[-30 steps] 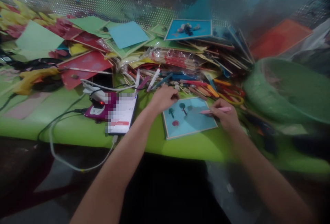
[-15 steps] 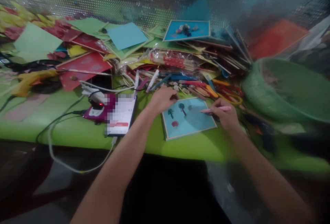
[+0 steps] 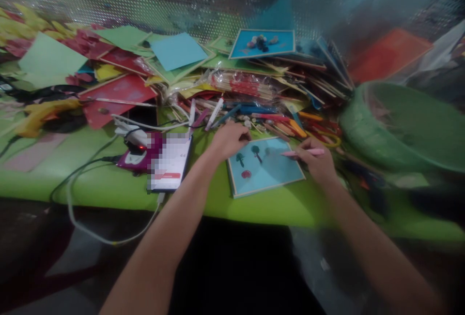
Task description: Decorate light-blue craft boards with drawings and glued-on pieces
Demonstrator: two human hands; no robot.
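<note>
A light blue card (image 3: pixel 272 174) with a pale border lies on the green table, bearing two dark green tree shapes and a red round mark. My right hand (image 3: pixel 317 160) is closed on a pink pen (image 3: pixel 313 152) at the card's right side, its tip over the upper right part, by a faint mark. At the card's upper left corner rests my left hand (image 3: pixel 231 139), its fingers bent; whether they pinch anything is too blurred to tell.
On the left lie a phone (image 3: pixel 170 162), a purple power adapter (image 3: pixel 145 153) with cables and a yellow glue gun (image 3: pixel 47 112). Pens, sticks and coloured cards pile up behind. A green basin (image 3: pixel 358 126) stands at the right.
The pink pen and my right hand have shifted very slightly left. My left hand has stayed at the card's corner.
</note>
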